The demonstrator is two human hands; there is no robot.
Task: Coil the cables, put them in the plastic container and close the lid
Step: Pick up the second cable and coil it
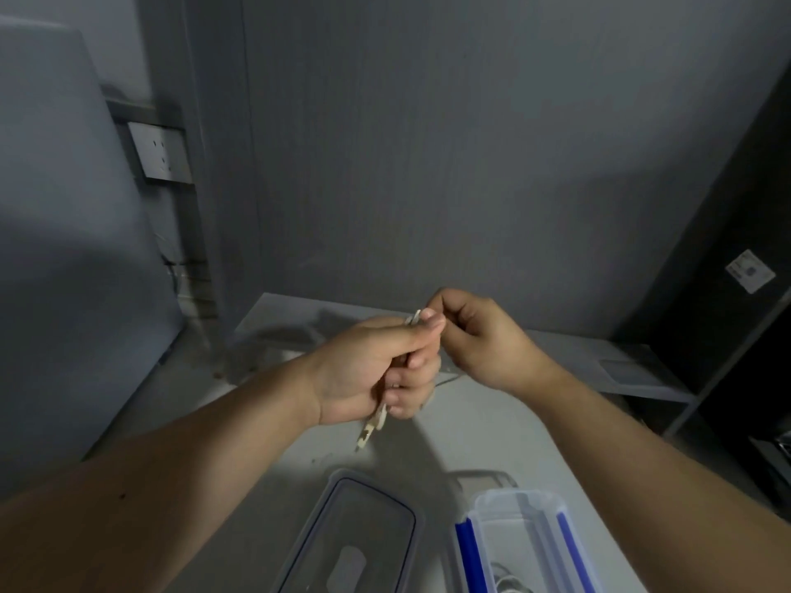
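Note:
My left hand (376,370) grips a white cable (371,430) above the table, fingers curled round it; a plug end sticks out below the fist and a short piece shows above the thumb. My right hand (479,336) pinches the cable's upper part right beside the left thumb. A thin strand trails down between the hands. Near the bottom edge stands the clear plastic container (530,545) with blue clips, open, with some white cable inside. Its clear lid (355,537) lies flat on the table to the left of it.
The grey table (265,498) runs from the wall toward me. A lower grey shelf (620,370) sits behind the hands at right, beside a dark cabinet (736,293). A wall socket (160,154) is at upper left.

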